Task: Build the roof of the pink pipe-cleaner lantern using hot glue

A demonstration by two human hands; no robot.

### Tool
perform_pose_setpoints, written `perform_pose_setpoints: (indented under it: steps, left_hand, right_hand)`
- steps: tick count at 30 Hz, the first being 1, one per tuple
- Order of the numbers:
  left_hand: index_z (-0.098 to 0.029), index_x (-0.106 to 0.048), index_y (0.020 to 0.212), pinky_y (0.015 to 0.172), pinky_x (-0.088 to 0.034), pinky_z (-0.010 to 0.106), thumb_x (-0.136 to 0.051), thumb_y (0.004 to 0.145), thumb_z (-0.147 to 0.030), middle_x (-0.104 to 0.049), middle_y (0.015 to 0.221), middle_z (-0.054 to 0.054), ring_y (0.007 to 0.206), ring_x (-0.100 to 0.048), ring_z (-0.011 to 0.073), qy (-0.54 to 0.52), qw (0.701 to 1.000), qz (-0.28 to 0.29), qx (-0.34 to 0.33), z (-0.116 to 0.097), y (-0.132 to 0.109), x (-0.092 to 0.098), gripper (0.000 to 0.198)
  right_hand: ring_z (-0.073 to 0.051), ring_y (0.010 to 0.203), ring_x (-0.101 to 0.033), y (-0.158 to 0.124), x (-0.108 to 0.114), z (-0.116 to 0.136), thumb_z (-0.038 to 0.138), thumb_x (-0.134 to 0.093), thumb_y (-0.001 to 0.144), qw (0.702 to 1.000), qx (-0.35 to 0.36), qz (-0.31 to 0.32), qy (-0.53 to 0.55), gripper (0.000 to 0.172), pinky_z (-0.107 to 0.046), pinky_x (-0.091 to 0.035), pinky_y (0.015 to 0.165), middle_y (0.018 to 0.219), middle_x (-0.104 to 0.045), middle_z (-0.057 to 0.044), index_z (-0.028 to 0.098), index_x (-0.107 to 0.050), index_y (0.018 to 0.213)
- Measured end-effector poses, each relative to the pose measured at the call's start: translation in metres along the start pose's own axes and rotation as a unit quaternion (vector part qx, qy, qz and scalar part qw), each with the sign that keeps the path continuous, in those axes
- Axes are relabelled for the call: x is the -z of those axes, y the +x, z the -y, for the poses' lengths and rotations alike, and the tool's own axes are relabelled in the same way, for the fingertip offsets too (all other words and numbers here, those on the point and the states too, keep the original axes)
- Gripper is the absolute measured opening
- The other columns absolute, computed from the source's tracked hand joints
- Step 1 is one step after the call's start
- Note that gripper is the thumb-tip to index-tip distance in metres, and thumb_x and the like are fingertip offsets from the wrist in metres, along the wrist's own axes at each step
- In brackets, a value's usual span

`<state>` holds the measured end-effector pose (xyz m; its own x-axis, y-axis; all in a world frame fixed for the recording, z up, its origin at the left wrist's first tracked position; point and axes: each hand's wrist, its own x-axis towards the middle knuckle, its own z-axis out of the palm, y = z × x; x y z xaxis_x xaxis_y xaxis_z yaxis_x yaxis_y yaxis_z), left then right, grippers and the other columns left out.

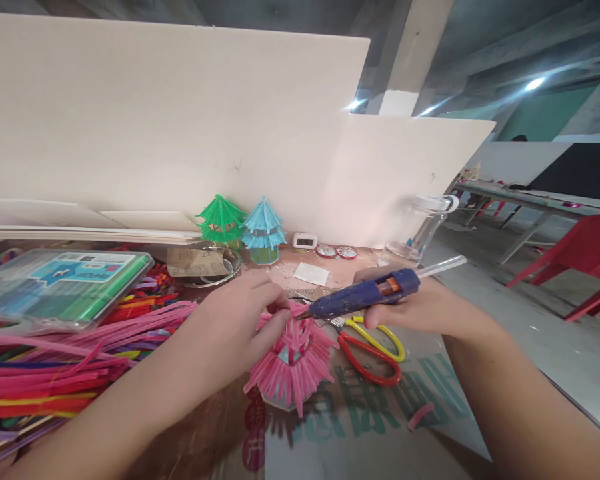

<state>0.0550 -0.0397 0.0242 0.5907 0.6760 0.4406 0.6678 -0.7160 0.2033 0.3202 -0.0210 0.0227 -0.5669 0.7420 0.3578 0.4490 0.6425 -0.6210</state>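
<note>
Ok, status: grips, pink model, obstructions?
Right grip closed on blue glue gun, nozzle at top of pink model. Left grip there too, pinch unclear. Scissors close on its right, not visibly blocking.

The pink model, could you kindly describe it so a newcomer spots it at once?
From the big white board, come nearer to the left hand. Beside it and the blue glue gun sits the pink pipe-cleaner model. Its colour sets it apart from the green model and light blue model by the board.
</note>
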Motion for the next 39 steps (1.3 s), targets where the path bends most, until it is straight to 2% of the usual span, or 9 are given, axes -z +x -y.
perform_pose_setpoints:
  steps: [7,14,26,39]
  left_hand:
    - [-0.022,-0.066,0.086,0.086,-0.049,0.033,-0.048,0.093,-0.025,-0.067,0.090,0.003,0.089,-0.063,0.0213,-0.003,1.000,0.001,0.001,0.0007,-0.0015,-0.0007,0.020]
    - [-0.021,-0.064,0.084,0.087,-0.048,0.034,-0.048,0.094,-0.025,-0.066,0.088,0.004,0.088,-0.061,0.0215,-0.002,1.000,0.011,0.009,-0.0001,-0.0006,0.0000,0.019]
    - [-0.020,-0.064,0.085,0.084,-0.047,0.032,-0.048,0.094,-0.025,-0.066,0.087,0.003,0.085,-0.061,0.0207,0.002,1.000,0.009,0.004,0.0002,-0.0007,0.0002,0.019]
    - [-0.020,-0.064,0.085,0.083,-0.047,0.033,-0.046,0.094,-0.025,-0.065,0.087,0.003,0.085,-0.061,0.0212,0.010,1.000,0.010,0.004,-0.0008,-0.0004,0.0012,0.021]
  right_hand:
    - [-0.010,0.052,-0.039,0.0008,-0.0011,-0.0016,0.075,-0.059,0.074,1.000,0.015,0.000,0.003,0.057,-0.023,-0.032,0.046,0.056,-0.043,0.005,0.020,-0.050,0.062]
    - [-0.010,0.051,-0.041,-0.0005,-0.0020,-0.0007,0.071,-0.066,0.071,0.999,-0.013,0.011,0.046,0.053,-0.022,-0.033,0.046,0.058,-0.047,0.005,0.020,-0.053,0.067]
    - [-0.010,0.052,-0.042,-0.0003,-0.0011,0.0008,0.070,-0.069,0.069,0.998,-0.037,0.008,0.051,0.053,-0.023,-0.034,0.047,0.058,-0.049,0.004,0.019,-0.055,0.067]
    - [-0.012,0.053,-0.047,0.0000,0.0014,-0.0020,0.067,-0.069,0.070,0.999,-0.024,0.009,0.030,0.049,-0.024,-0.039,0.051,0.058,-0.054,0.003,0.019,-0.059,0.067]
